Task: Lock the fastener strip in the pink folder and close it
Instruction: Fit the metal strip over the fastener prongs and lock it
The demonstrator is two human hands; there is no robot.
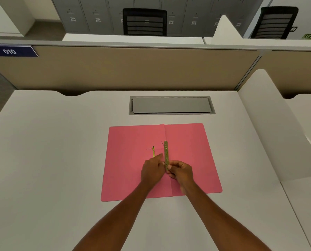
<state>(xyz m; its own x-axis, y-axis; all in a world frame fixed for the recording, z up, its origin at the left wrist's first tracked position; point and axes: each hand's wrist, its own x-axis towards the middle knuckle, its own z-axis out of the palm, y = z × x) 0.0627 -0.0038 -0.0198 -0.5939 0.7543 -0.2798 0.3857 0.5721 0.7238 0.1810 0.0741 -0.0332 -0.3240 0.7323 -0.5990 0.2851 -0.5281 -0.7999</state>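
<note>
The right hand (pixel 180 171) pinches the near end of the fastener strip (pixel 166 154) between thumb and fingertips; the fingers are closed on the metal, and the strip runs away from the person along the centre fold. The left hand (pixel 152 170) rests on the left leaf just beside the strip, index finger extended toward the base of a brass prong (pixel 153 152). Whether that finger presses the prong or only touches the card cannot be determined. The left hand holds nothing visible.

The pink folder (pixel 131 171) lies open and flat on the white desk (pixel 42 160), spine toward the cable hatch (pixel 171 105). A second thin prong appears to stand at the far end of the strip, near the fold; its exact seating in the strip is too small to confirm.

Status, as judged: the strip is not yet locked and the folder is not yet closed.

Hazards from this position:
- Misalignment. If the strip holes do not meet both prongs, the strip seats on one side only and springs loose.
- Prong deformation. Pressing the strip down on a tilted prong can bend it sideways.
- Folder shift. The card lies loose on a smooth desk; a lateral push can slide it.
- Premature closing. Folding the cover over raised prongs can crease or pierce it.
</note>
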